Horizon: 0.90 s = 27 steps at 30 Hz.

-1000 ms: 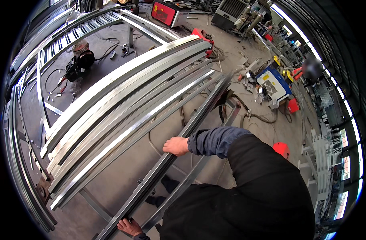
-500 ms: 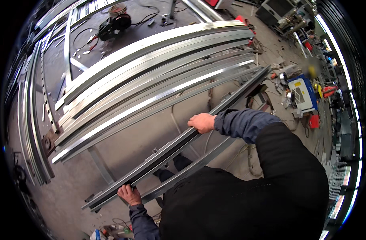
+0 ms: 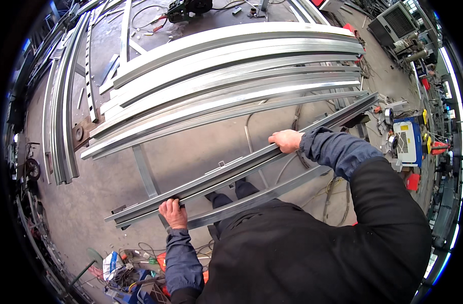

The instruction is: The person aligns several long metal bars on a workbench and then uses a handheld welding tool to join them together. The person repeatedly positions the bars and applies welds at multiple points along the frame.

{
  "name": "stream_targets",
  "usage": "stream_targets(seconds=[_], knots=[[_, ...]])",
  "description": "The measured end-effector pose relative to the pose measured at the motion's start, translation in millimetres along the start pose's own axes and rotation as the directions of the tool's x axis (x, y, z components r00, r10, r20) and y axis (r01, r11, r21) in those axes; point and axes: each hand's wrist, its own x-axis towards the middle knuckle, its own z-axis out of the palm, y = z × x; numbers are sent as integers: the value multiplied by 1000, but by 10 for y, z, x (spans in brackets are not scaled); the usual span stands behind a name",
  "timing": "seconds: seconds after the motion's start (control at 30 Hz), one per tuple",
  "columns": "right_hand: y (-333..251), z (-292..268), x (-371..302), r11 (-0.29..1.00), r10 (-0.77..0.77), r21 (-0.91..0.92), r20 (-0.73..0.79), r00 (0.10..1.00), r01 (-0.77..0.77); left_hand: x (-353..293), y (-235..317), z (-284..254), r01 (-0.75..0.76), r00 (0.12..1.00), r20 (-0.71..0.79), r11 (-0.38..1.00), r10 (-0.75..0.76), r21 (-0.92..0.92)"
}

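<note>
A long grey metal channel with a lengthwise groove lies slantwise in front of me, from the near left up to the far right. My left hand is closed over its near edge, close to the left end. Farther along, my right hand grips the channel from above, with the thumb side toward the left; part of its fingers is hidden. Between the channel and my body runs a square metal bar, roughly alongside it. A small bracket-like piece shows at the channel's far edge.
Several long metal profiles lie side by side beyond the channel. More profiles stretch along the left. A blue-and-white machine stands at the right among cables and tools. Cluttered gear sits at the lower left.
The view has turned, so the channel and stacked profiles appear less steep and shifted in the picture. Both hands keep their hold on the channel, and less of its dark groove shows.
</note>
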Motion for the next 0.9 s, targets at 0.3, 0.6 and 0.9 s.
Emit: stream_targets(seconds=[0.3,0.6,0.9], knots=[[57,34,123,998,-35,-51,-15,999,34,-89,-96,97,-10,1000,-17,999,10,32],[-44,-127,221,999,16,43,150,988,-22,34,-119,-103,-24,999,-34,1000,24,5],[-2812,-682,875,867,-435,137,-261,862,479,-66,-188,-224,-31,998,-54,1000,31,7]])
